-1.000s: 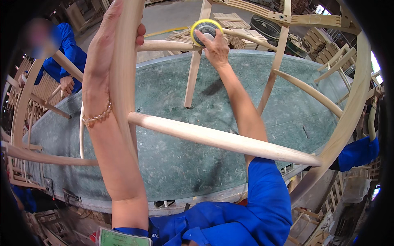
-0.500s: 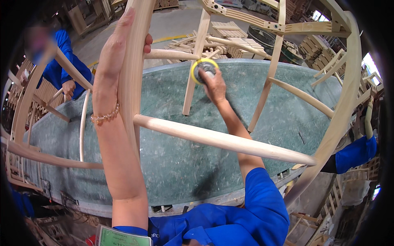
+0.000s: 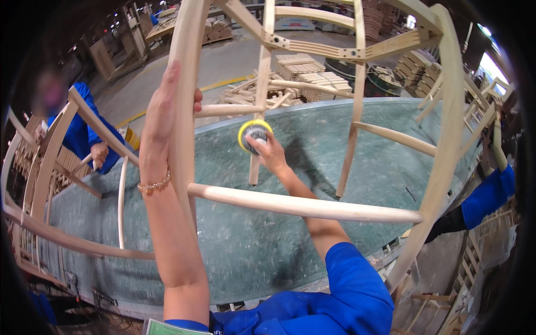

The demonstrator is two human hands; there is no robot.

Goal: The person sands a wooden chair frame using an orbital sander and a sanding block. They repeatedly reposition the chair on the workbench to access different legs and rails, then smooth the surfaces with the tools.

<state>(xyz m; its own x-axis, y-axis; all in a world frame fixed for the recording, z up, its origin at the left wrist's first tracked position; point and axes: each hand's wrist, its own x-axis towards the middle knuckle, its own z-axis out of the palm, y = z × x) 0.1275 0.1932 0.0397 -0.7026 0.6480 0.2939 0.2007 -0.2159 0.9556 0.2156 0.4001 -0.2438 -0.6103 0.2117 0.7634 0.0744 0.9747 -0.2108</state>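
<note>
head view: right grip [image 3: 272, 154] around sanding disc [image 3: 254, 134]

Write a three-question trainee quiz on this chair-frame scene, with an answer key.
1. True or false: the left hand grips an upright rail of the wooden chair frame.
2. What does the right hand hold: A) a hammer, B) a round yellow-rimmed sanding tool, C) a paintbrush?
3. What colour is the worktable under the frame?

Key: 1 true; 2 B; 3 green.
</note>
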